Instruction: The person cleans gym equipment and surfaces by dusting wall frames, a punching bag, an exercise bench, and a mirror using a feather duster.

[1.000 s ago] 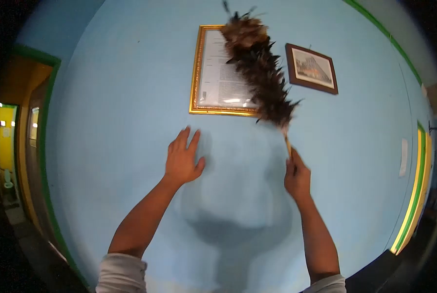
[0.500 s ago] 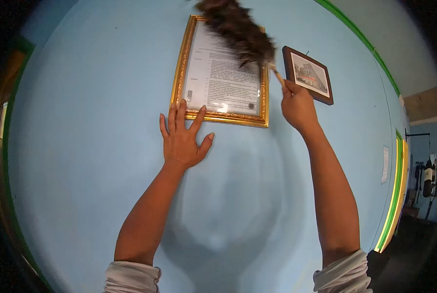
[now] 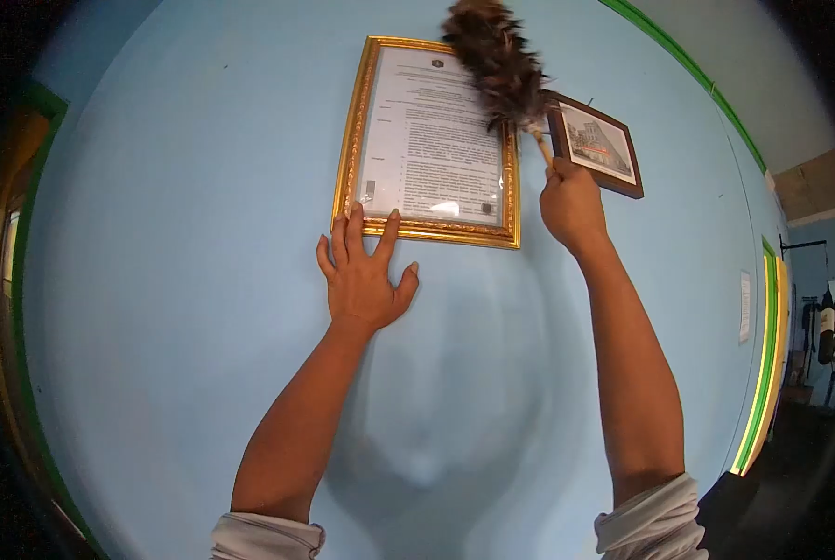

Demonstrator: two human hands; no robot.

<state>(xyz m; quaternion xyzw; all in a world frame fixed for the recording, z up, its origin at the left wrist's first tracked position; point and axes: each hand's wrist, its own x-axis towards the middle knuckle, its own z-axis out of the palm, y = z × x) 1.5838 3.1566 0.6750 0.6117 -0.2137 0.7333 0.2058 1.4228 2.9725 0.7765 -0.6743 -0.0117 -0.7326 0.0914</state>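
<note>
A gold-framed document [image 3: 436, 140] hangs on the light blue wall. My left hand [image 3: 369, 280] has its fingers spread at the frame's lower left edge, fingertips over the gold border and the thumb apart. In my right hand [image 3: 574, 207], closed around the thin handle, is a brown feather duster [image 3: 499, 65]. Its feathers point up and to the left, covering the frame's upper right corner and part of its right side. Behind the handle, a smaller dark-framed picture of a building [image 3: 599, 145] hangs to the right; the duster hides a bit of its left edge.
Green trim [image 3: 679, 56] runs along the top of the wall at the right. A doorway with a green and yellow frame [image 3: 761, 364] stands at far right, with dark items hanging beyond it. Another green-edged opening [image 3: 27, 233] is at far left. A paper sheet [image 3: 745, 306] is on the wall.
The duster has swung to the right and more upright, uncovering the document's upper part. My left hand still rests at the frame's lower edge. The view has shifted slightly.
</note>
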